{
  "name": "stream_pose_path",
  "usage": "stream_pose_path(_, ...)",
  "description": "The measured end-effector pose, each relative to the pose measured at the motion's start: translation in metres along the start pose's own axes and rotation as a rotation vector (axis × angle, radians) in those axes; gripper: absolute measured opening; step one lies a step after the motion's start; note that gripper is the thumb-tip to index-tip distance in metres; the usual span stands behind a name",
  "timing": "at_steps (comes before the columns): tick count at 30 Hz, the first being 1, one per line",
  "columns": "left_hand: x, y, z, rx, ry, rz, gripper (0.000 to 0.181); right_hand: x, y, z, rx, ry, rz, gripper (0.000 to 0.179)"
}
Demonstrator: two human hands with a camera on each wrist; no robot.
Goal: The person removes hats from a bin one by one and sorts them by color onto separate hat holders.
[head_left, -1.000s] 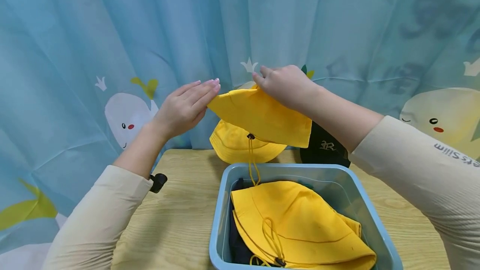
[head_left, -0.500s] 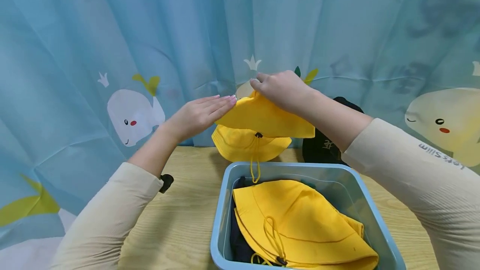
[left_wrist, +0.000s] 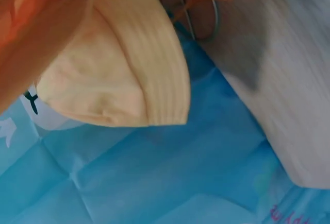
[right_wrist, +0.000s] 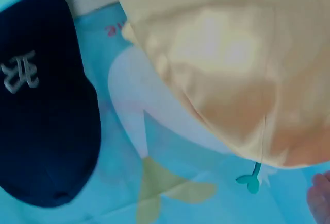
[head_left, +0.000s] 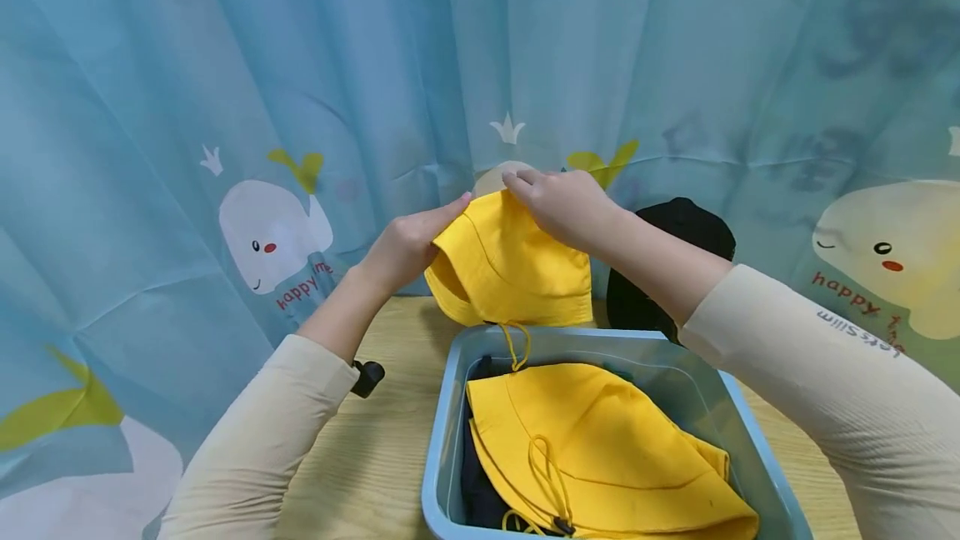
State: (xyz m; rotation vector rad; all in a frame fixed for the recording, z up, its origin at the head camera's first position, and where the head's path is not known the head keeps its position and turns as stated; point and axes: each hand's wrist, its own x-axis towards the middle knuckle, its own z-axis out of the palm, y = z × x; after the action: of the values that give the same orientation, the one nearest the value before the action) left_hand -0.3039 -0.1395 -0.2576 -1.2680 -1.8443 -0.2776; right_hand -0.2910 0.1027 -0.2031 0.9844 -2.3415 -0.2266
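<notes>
A yellow bucket hat point(head_left: 517, 265) with a drawcord hangs tilted above the back of the bin in the head view. My left hand point(head_left: 405, 250) holds its left edge, the thumb along the top and the other fingers mostly hidden. From the upper right my right hand point(head_left: 566, 202) grips the cloth near the crown. A pale-looking crown with a small green sprout point(right_wrist: 251, 177) fills much of the right wrist view. Behind the held hat a second yellow bucket hat point(head_left: 448, 294) is mostly covered.
A blue bin point(head_left: 438, 448) on the wooden table point(head_left: 352, 457) contains a large yellow hat point(head_left: 600, 448) and dark cloth point(head_left: 480, 473). A black cap point(head_left: 690, 227) with a letter emblem stands behind it. A patterned blue curtain point(head_left: 360, 65) hangs at the back.
The held hat has come down and tipped, so more of its side shows. My left hand has moved right and gone from flat straight fingers to holding the edge; my right hand is lower.
</notes>
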Motion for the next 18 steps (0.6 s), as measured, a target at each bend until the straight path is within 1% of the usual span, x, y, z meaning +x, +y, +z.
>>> stream_pose_path(2,0.000,0.002,0.001,0.013,-0.012,-0.074,0.041,-0.007,-0.006,0.006,0.047,0.093,0.001,0.033)
stream_pose_path(4,0.004,0.005,0.001,0.043,-0.035,-0.159,0.038,-0.012,-0.017,0.006,0.110,0.119,0.029,0.049)
stream_pose_path(5,0.007,0.007,0.000,0.053,-0.049,-0.198,0.037,-0.013,-0.023,0.005,0.139,0.113,0.053,0.059)
stream_pose_path(7,0.016,0.011,-0.001,0.075,-0.078,-0.267,0.036,-0.014,-0.035,0.001,0.192,0.045,0.116,0.078)
stream_pose_path(9,0.026,0.016,-0.003,0.095,-0.097,-0.311,0.034,-0.012,-0.044,-0.004,0.242,-0.058,0.192,0.089)
stream_pose_path(10,0.031,0.017,-0.004,0.102,-0.102,-0.322,0.034,-0.012,-0.048,-0.006,0.272,-0.096,0.230,0.090)
stream_pose_path(12,0.038,0.021,-0.006,0.114,-0.099,-0.330,0.033,-0.012,-0.050,-0.009,0.329,-0.178,0.305,0.083)
stream_pose_path(14,0.043,0.023,-0.008,0.120,-0.085,-0.325,0.033,-0.014,-0.050,-0.011,0.372,-0.240,0.381,0.066)
stream_pose_path(15,0.044,0.024,-0.010,0.126,-0.077,-0.321,0.033,-0.015,-0.050,-0.013,0.376,-0.263,0.411,0.060)
stream_pose_path(17,0.044,0.026,-0.013,0.139,-0.057,-0.314,0.034,-0.019,-0.048,-0.016,0.356,-0.273,0.435,0.051)
stream_pose_path(18,0.043,0.027,-0.014,0.148,-0.042,-0.310,0.034,-0.021,-0.047,-0.017,0.334,-0.262,0.434,0.050)
